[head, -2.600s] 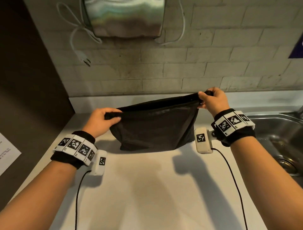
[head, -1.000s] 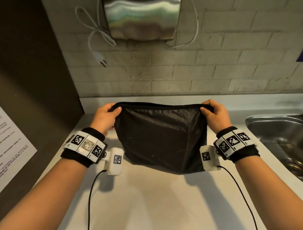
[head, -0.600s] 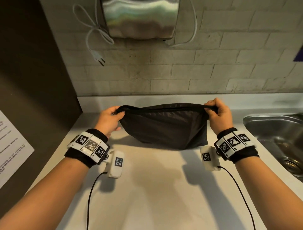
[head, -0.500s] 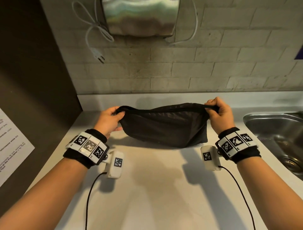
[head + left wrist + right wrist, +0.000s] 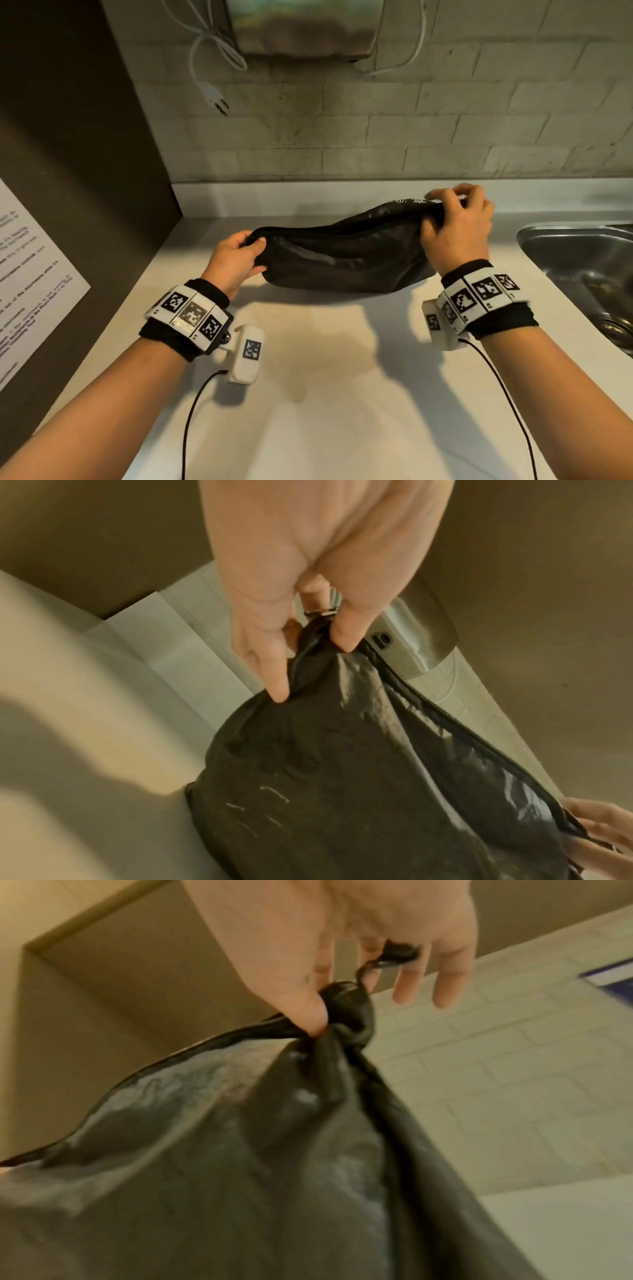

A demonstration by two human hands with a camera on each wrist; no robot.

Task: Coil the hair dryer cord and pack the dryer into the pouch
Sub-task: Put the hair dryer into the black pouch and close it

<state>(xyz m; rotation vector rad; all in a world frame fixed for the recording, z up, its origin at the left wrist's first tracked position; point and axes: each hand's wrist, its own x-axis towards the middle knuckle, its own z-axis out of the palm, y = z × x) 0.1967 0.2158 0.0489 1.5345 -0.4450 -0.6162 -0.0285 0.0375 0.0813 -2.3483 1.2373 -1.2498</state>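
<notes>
A black fabric pouch [image 5: 342, 263] with a zipper along its top edge lies bulging on the white counter [image 5: 325, 394]. My left hand [image 5: 236, 260] pinches its left top corner [image 5: 315, 642] between thumb and fingers. My right hand [image 5: 455, 226] pinches the right top corner [image 5: 342, 1010] with thumb and forefinger, its other fingers spread loose. The right end is raised higher than the left. The pouch [image 5: 359, 791] fills both wrist views [image 5: 240, 1150]. The hair dryer and its cord are hidden from view.
A steel sink [image 5: 589, 274] is set into the counter at the right. A metal wall dispenser [image 5: 301, 24] hangs above, with a white cord and plug [image 5: 214, 92] dangling beside it. A dark panel with a printed sheet [image 5: 30, 274] stands at the left.
The pouch, held hanging a second ago, has come down onto the counter. My right hand has shifted right and up, and its outer fingers have spread loose.
</notes>
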